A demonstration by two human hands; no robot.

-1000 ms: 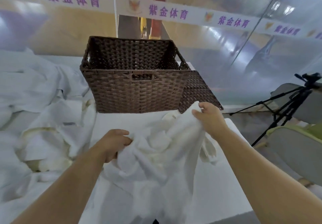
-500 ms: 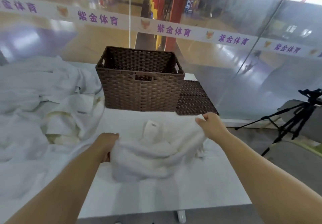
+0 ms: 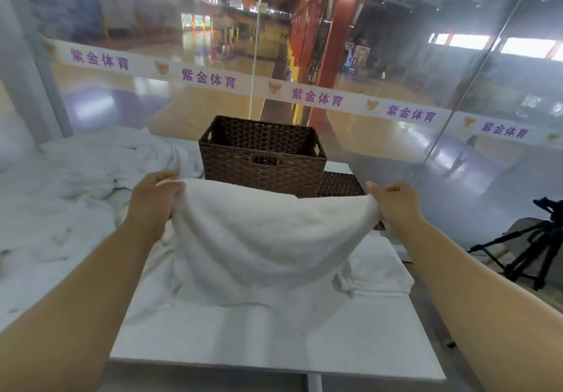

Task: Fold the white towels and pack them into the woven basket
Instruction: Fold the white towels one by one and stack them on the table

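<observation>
Several loose towels point(image 3: 76, 196) lie heaped at far left, soft crumpled terry spilling toward the white bench point(image 3: 274, 346). Next is the left hand point(image 3: 152, 199), fingers curled over one top corner of the towel point(image 3: 259, 239) being folded. That towel is thick, nubby and limp. Its top edge is stretched taut from left to right between the hands, so its long axis runs across the person. The cloth hangs down toward them, and its lower part rumples on the bench.

Straight beyond the taut edge, about midway between the hands, stands the basket point(image 3: 262, 160). It is dark brown, stiff and rectangular, with cut-out handles. Its mouth is open upward and its long side lies parallel to the towel's edge. No white shows above its rim. A flat woven lid point(image 3: 341, 184) of the same weave lies just beside it on the right.

The right hand point(image 3: 396, 205) pinches the other top corner, thumb over the cloth. Neither hand looks clearly nearer the basket. I judge that any fold will bring the two corners together or forward and down, and that packing is a reach straight ahead. Below the right hand, a flat stack point(image 3: 380, 269) of white cloth rests at the bench's right edge. A black tripod point(image 3: 533, 248) stands on the floor at far right.
</observation>
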